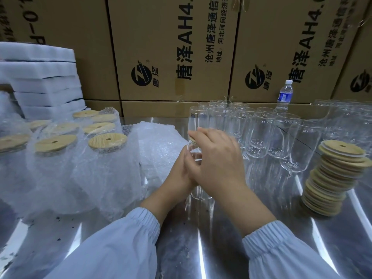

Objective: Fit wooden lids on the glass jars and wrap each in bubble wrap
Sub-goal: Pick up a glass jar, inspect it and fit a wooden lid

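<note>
Fingers [202,135] of R hand [219,158] are lying near-flat across wooden lid [193,139], pressing it down onto jar [194,153]; not curling round it, as far as visible. L hand [179,172] is wrapping its fingers round jar body, steadying it upright on steel table [201,238], dead centre, just right of bubble wrap sheets [159,141]. Progress, est.: lid-fitting step is being carried out on this jar; wrapping is not yet begun for it. Done: approx. eight wrapped jars [55,158], lids showing on top, are standing at 9–10 o'clock. Left: large batch of bare jars [261,133], no lids, is waiting at 1–2 o'clock, plus a tall, leaning lid stack [338,178] at 3 o'clock, so the job is looking well under half done. Item cond.: jar is reading as clear, tall, thick-based glass; lid is pale wood, mostly hidden under R fingers, so cannot tell if it is seating fully. Misc.: foam pads [40,77] are piling up at 10 o'clock, a water bottle [284,93] is standing at 1 o'clock, and cartons [171,47] are lining the 12 o'clock edge.
</note>
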